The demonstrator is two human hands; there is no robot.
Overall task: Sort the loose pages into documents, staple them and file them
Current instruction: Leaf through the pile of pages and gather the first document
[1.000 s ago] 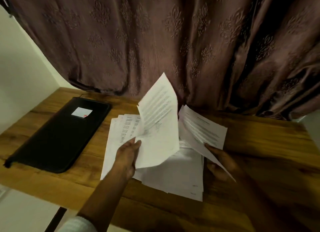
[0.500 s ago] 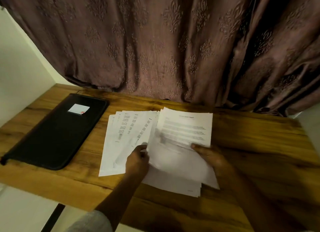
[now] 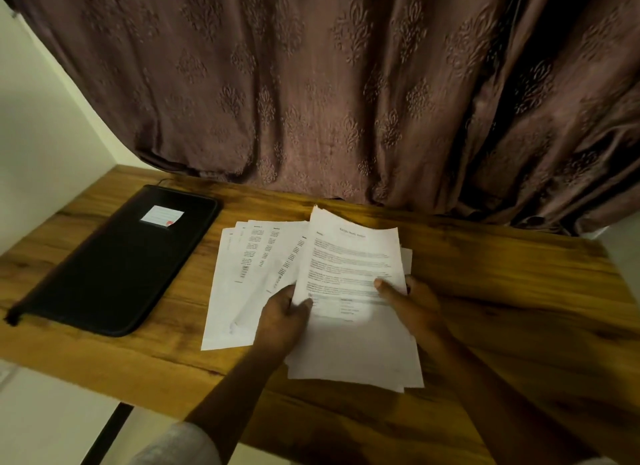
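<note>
Sorting: left grip (image 3: 284, 320) and right grip (image 3: 417, 308) each clamped on the top page (image 3: 349, 263); next, match it against fanned pages (image 3: 249, 277) leftward

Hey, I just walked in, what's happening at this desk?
A person is sorting printed pages on a wooden desk. The left hand and right hand both pinch the top page by its sides, over a loose stack. Fanned pages lie to its left. A black folder with a white label lies closed at the desk's left end. No stapler is in view.
</note>
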